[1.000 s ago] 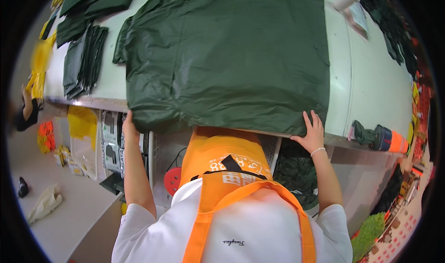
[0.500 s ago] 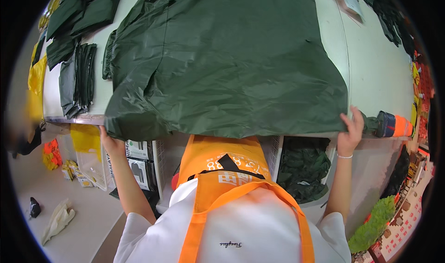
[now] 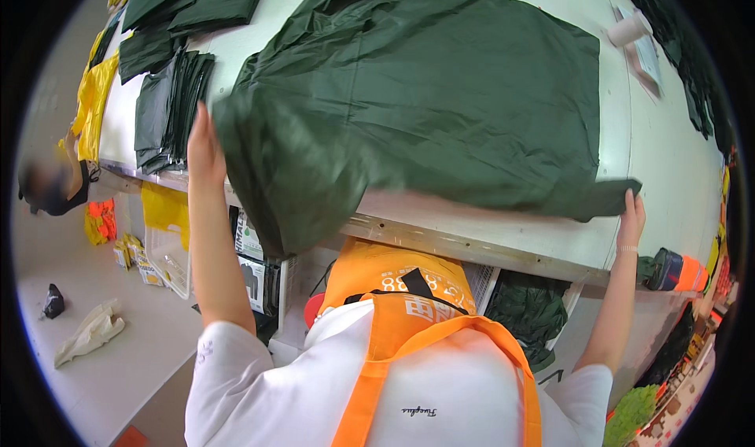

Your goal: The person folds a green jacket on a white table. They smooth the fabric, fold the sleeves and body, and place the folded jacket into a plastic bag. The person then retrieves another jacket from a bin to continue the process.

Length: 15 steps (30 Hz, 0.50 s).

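A large dark green sheet of waterproof fabric (image 3: 472, 93) lies spread and creased over the white table (image 3: 676, 156). Its near left part is lifted and hangs in a blurred fold over the table's front edge. At that fold's left side, my left hand (image 3: 206, 152) is closed on the fabric, fingers pointing up and partly hidden. My right hand (image 3: 631, 217) pinches the near right corner, drawn out into a narrow strip. Between my hands the near edge bows away from me, baring the table's front edge (image 3: 472, 242).
Folded dark green pieces (image 3: 169, 108) are stacked at the left. A white roll (image 3: 629, 30) and papers sit at the far right, a green-and-orange bundle (image 3: 680, 272) at the right edge. Under the table stands a bin of dark fabric (image 3: 527, 309). Another person (image 3: 59, 179) is at the far left.
Both hands have come up from the table's front edge, the right one also moving rightward. The fabric's near edge has been lifted and shifted away from me, with the left side folding up.
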{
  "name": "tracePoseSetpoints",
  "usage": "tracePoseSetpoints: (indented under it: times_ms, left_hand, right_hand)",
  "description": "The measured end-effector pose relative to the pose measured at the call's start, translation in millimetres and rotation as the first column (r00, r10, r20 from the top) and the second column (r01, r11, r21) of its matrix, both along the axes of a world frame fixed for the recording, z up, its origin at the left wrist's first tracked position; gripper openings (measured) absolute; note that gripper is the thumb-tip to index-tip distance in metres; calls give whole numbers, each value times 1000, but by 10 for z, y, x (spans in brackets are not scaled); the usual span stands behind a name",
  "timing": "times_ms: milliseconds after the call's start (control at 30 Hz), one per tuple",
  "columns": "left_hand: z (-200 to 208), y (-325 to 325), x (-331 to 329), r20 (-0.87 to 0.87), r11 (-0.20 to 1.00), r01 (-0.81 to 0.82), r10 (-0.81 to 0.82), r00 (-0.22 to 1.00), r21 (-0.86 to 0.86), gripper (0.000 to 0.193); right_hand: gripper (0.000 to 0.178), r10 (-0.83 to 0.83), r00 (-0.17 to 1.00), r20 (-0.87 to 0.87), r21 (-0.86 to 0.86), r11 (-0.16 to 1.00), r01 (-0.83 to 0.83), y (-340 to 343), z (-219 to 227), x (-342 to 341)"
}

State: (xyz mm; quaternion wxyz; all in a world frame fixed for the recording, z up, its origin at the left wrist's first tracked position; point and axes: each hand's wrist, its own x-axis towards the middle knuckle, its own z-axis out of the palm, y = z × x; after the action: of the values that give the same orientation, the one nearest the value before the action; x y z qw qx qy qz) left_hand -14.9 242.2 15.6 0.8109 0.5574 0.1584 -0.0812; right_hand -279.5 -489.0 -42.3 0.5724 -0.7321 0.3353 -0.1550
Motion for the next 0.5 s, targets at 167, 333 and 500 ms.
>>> tracePoseSetpoints:
  times_ms: [167, 333, 500]
  left_hand:
    - [-539, 176, 431, 222, 907, -50, -49, 974, 418, 63]
    - [-1164, 335, -192, -66, 620, 231, -278, 958, 750, 52]
    - [-1417, 558, -13, -154, 622, 237, -185, 971, 747, 21]
  right_hand:
    - [69, -16, 965, -263, 179, 982, 65, -323, -554, 299]
    - [49, 8, 896, -443, -38, 999, -28, -15, -575, 1]
    - [29, 1, 902, -432, -550, 792, -264, -40, -953, -23]
